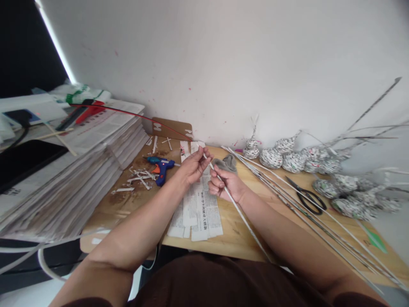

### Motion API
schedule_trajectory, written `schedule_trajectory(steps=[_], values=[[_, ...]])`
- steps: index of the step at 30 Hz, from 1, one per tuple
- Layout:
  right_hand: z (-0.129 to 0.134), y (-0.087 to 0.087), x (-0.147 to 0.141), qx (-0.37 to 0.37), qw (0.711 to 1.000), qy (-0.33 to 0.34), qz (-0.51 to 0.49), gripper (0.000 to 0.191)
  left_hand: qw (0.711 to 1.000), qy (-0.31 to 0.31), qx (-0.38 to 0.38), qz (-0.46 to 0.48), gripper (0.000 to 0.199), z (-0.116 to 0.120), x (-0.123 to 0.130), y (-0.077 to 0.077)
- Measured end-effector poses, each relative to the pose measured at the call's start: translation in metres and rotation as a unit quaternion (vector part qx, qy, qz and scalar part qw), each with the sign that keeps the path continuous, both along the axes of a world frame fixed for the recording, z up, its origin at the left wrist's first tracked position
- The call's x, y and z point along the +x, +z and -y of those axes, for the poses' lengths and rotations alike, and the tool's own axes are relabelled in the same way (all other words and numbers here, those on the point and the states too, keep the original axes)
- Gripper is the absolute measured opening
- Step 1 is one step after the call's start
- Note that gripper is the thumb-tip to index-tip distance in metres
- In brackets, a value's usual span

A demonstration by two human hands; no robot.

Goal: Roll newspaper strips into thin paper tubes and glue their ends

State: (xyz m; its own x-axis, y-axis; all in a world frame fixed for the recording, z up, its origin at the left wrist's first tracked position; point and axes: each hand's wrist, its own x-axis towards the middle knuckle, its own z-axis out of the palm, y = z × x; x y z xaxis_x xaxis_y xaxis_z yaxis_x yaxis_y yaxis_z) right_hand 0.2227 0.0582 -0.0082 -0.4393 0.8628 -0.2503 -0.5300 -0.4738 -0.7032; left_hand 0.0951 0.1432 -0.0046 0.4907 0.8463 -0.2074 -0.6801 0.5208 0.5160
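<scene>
A long, thin rolled-paper tube (239, 212) slants from my fingers down toward my chest. Its upper end is pinched by my left hand (195, 165), thumb against fingers. Just below, the fingers of my right hand (226, 184) are curled round the same tube. Both hands are above newspaper strips (204, 211) laid on the wooden table. A blue glue gun (163, 169) lies left of my left hand. Behind my right hand sits a crumpled grey cloth (230, 163), partly hidden.
Tall newspaper stacks (105, 170) stand at the left, with a phone (32, 162) on top. Paper scraps (142, 178) lie near the glue gun. On the right are more paper tubes (281, 194), black scissors (308, 198) and several woven paper gourd shapes (271, 157) along the wall.
</scene>
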Motion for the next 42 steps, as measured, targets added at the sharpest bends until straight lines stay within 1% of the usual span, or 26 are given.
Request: schedule_trajectory(steps=[5,7,9,11,12,13,14,16,17,19,21,23,24,27,28,29,30,33,34,35,36,37,38,39,41,42], values=[[0.002,-0.004,-0.003,0.033,0.999,-0.019,0.031,0.027,1.0,-0.002,0.001,-0.003,0.019,0.0,0.0,-0.002],[0.005,-0.006,-0.004,0.067,0.993,-0.036,0.093,0.028,1.0,0.006,0.009,-0.015,0.016,-0.001,0.0,-0.002],[0.01,-0.007,-0.003,0.119,0.965,-0.067,0.223,0.031,0.999,0.023,0.013,-0.032,0.014,-0.003,-0.001,-0.002],[0.016,-0.007,0.001,0.167,0.914,-0.103,0.354,0.033,0.998,0.037,0.011,-0.042,0.015,-0.003,-0.001,-0.002],[0.02,-0.007,0.003,0.175,0.896,-0.112,0.391,0.035,0.998,0.037,0.009,-0.042,0.015,-0.003,-0.001,-0.001],[0.023,-0.007,0.005,0.17,0.895,-0.11,0.396,0.037,0.999,0.034,0.006,-0.038,0.016,-0.003,-0.001,0.0],[0.027,-0.007,0.007,0.152,0.912,-0.093,0.369,0.04,0.999,0.029,0.004,-0.032,0.017,-0.002,-0.001,0.001],[0.033,-0.007,0.009,0.095,0.964,-0.027,0.248,0.042,1.0,0.016,-0.004,-0.021,0.02,0.0,-0.001,0.004],[0.035,-0.006,0.01,0.07,0.981,0.009,0.183,0.041,1.0,0.013,-0.01,-0.017,0.021,0.0,-0.001,0.005],[0.037,-0.005,0.011,0.044,0.993,0.048,0.103,0.038,1.0,0.015,-0.018,-0.013,0.023,0.001,-0.001,0.007],[0.035,-0.003,0.011,0.049,0.99,0.023,0.128,0.04,1.0,0.02,-0.016,-0.014,0.022,0.001,-0.001,0.008],[0.03,0.0,0.01,0.092,0.966,-0.036,0.239,0.042,0.999,0.023,-0.01,-0.023,0.02,0.0,0.0,0.007],[0.027,0.001,0.01,0.129,0.938,-0.065,0.315,0.041,0.999,0.024,-0.006,-0.029,0.019,0.0,0.0,0.006],[0.021,0.004,0.006,0.249,0.814,-0.126,0.51,0.032,0.999,0.033,0.002,-0.038,0.017,-0.001,0.0,0.003],[0.021,0.004,0.004,0.266,0.791,-0.133,0.535,0.032,0.999,0.037,0.003,-0.037,0.017,-0.001,0.0,0.002],[0.02,0.003,0.002,0.264,0.79,-0.134,0.538,0.033,0.999,0.039,0.003,-0.036,0.017,-0.002,0.0,0.001],[0.02,0.002,0.001,0.246,0.81,-0.13,0.516,0.035,0.999,0.039,0.002,-0.034,0.017,-0.002,0.0,0.001],[0.019,-0.001,0.002,0.151,0.927,-0.079,0.334,0.035,0.999,0.037,-0.01,-0.028,0.016,-0.003,0.0,0.001],[0.019,-0.001,0.003,0.122,0.956,-0.054,0.26,0.033,0.999,0.036,-0.014,-0.026,0.016,-0.002,0.0,0.001],[0.019,-0.002,0.004,0.098,0.975,-0.031,0.198,0.032,0.999,0.035,-0.015,-0.025,0.016,-0.002,0.0,0.001],[0.019,-0.002,0.006,0.081,0.984,-0.014,0.16,0.032,0.999,0.034,-0.015,-0.025,0.016,-0.002,0.0,0.001],[0.019,-0.003,0.007,0.073,0.985,-0.006,0.155,0.034,0.999,0.035,-0.011,-0.027,0.017,-0.002,0.0,0.001],[0.019,-0.003,0.007,0.077,0.98,-0.012,0.182,0.037,0.999,0.038,-0.006,-0.03,0.017,-0.003,0.0,0.001],[0.02,-0.004,0.007,0.092,0.968,-0.028,0.232,0.039,0.999,0.042,0.0,-0.034,0.017,-0.003,0.0,0.0],[0.023,-0.005,0.007,0.129,0.929,-0.067,0.341,0.041,0.998,0.053,0.007,-0.041,0.017,-0.004,0.0,-0.001],[0.025,-0.005,0.006,0.138,0.916,-0.078,0.369,0.04,0.997,0.055,0.009,-0.044,0.017,-0.004,0.0,-0.001]])
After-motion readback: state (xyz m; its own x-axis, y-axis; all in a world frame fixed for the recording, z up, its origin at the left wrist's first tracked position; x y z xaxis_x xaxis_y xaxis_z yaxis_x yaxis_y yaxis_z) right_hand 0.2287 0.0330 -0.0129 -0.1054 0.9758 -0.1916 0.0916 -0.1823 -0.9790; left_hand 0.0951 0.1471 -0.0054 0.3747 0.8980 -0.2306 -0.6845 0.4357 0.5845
